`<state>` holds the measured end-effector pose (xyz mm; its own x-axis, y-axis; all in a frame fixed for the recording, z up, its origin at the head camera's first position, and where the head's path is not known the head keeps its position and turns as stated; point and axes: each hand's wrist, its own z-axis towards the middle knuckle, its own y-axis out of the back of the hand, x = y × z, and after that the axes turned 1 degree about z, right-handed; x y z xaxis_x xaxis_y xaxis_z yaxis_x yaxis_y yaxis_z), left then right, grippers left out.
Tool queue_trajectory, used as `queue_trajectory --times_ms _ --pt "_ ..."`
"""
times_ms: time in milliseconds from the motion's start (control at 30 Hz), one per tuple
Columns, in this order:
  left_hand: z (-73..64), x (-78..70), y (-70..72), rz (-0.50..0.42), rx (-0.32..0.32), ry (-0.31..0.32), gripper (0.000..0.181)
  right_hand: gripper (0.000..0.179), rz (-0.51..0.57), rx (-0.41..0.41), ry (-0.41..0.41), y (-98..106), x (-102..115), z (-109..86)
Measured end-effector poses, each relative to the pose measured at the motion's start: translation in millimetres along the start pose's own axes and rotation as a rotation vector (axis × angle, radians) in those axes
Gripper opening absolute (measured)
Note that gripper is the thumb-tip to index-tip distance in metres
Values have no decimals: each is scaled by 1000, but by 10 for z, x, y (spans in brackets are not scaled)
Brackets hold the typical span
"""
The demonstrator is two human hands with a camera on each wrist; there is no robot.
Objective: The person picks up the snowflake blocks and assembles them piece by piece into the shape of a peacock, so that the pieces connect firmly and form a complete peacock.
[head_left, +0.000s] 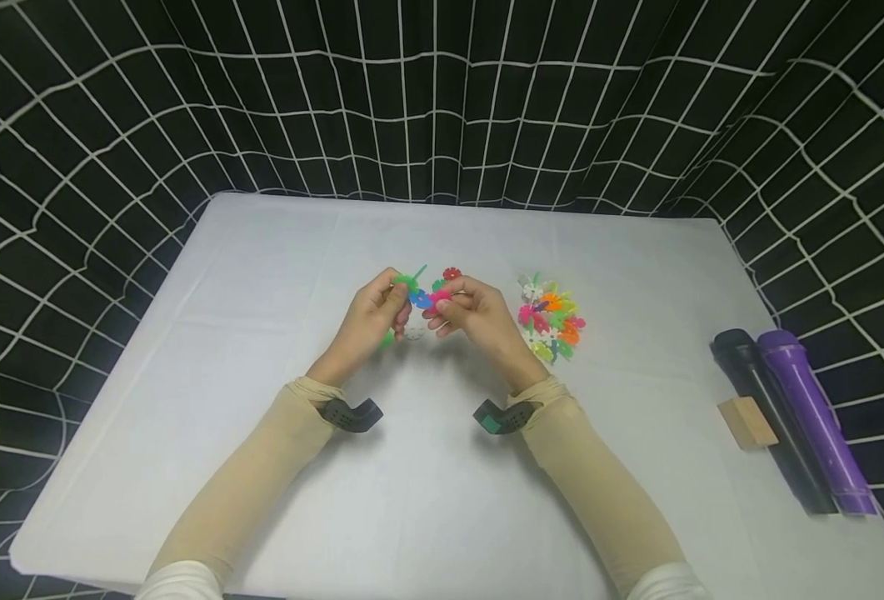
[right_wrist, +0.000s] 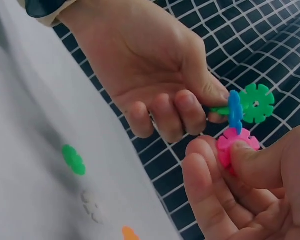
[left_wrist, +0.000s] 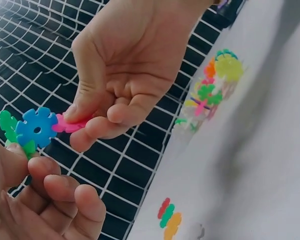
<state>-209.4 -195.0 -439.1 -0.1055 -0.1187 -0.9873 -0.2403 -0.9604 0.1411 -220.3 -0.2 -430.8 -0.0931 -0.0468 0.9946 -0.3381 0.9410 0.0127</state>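
Pinching an edge-on green disc with the left hand and a pink disc with the right hand, with a blue disc joined between. Held above the middle of a white tablecloth, faintly creased and softly shadowed. On the cloth near both, loose discs; farther right, a multicoloured heap of discs. Close to the right edge, a black tube beside a purple tube, next to a wooden block. Behind and along the sides, a white-gridded black curtain, rippled.
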Motion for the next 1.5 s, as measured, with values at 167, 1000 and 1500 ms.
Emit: queue_trajectory --times_ms 167,1000,1500 --pt "-8 -16 -7 65 22 -36 21 10 -16 7 -12 14 -8 9" --pt "-7 -66 -71 -33 2 -75 22 5 147 21 100 -37 -123 10" --pt "-5 -32 28 -163 30 -17 23 20 61 66 62 -25 -127 51"
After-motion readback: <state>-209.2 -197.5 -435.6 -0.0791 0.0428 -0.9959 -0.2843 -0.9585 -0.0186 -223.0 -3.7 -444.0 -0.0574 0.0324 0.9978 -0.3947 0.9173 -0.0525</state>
